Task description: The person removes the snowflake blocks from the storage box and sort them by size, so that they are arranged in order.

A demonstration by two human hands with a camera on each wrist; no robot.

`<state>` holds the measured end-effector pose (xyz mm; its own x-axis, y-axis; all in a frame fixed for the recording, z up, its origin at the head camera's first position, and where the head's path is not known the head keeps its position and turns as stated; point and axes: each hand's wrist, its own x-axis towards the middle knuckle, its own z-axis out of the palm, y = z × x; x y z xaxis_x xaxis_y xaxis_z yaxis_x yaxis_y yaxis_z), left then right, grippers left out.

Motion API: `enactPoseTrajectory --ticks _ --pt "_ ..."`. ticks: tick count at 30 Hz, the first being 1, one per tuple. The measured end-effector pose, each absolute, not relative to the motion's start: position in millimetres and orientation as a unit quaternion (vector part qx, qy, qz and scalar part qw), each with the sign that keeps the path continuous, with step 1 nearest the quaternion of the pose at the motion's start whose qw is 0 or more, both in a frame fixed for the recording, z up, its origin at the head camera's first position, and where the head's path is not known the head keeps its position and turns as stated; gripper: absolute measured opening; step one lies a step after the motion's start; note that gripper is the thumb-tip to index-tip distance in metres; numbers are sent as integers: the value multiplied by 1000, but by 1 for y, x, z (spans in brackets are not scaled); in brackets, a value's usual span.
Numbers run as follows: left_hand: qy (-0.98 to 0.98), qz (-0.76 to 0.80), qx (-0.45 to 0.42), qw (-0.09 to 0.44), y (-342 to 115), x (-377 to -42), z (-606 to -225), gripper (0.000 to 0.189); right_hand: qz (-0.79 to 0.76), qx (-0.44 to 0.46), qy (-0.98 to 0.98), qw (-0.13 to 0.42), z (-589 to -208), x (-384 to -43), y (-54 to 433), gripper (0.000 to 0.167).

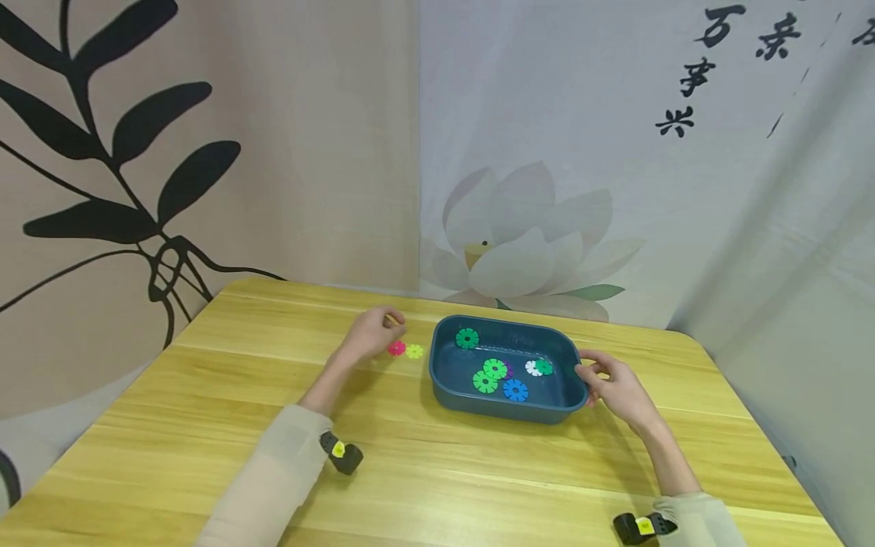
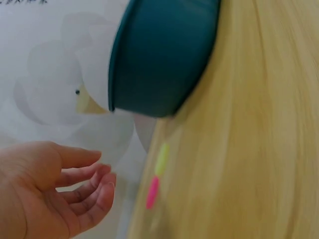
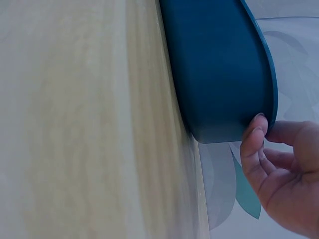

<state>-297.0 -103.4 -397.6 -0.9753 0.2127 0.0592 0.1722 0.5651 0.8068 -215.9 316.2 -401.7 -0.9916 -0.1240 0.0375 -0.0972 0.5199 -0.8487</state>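
A dark blue rectangular plastic basin [image 1: 506, 410] stands on the wooden table, with several notched flower-shaped discs inside: green [image 1: 468, 339], blue [image 1: 516, 390], white [image 1: 532, 368] and a partly covered purple one. At its right end my right hand [image 1: 615, 387] grips the rim, fingertips against the outer wall in the right wrist view. To the left of the basin lie a pink disc [image 1: 397, 348] and a yellow disc [image 1: 414, 351], side by side on the table. My left hand [image 1: 372, 333] hovers close by the pink disc, fingers loosely bent, nothing between them in the left wrist view.
The table [image 1: 171, 425] ends at a back edge just behind the basin, against a printed curtain [image 1: 328, 152]. Black wrist cameras [image 1: 345, 458] sit on both sleeves.
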Motion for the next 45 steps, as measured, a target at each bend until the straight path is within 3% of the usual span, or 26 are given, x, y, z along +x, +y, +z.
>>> enactPoseTrajectory --ticks 21,33,45 --pt "822 531 201 34 -22 -275 -370 15 -484 -68 872 10 -404 -217 318 49" --pt "830 488 263 63 30 -271 -382 15 -485 -72 872 9 -404 -216 318 50" --pt "837 468 263 108 72 -273 -396 16 -484 -69 872 8 -403 -216 318 50"
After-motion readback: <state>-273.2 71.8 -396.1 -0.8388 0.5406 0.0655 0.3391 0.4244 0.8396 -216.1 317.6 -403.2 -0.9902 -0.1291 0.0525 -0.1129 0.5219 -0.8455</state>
